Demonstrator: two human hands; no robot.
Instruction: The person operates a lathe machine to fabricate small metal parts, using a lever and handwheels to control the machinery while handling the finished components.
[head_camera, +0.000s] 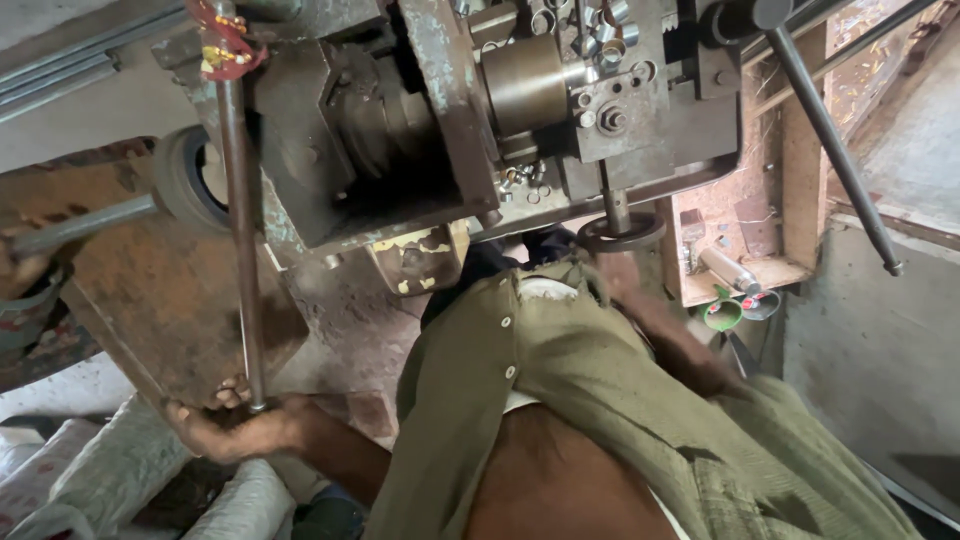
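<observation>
Lever rod, long steel, judged heavy, stiff and oily-slick, standing upright beside grimy machine, gripped at lower end by left hand, fingers curled around it (right hand blurred, fingers indiscernible).

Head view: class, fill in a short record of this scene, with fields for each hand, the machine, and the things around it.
left hand: grips the lower end of a long steel lever
right hand: blurred, raised to a dark ring under the machine; grip cannot be told
machine: worn grey metal, small metal rings lying on top
second lever: untouched, slants down at the right
wooden tray: holds a metal cylinder
sacks: pale, lower left
</observation>
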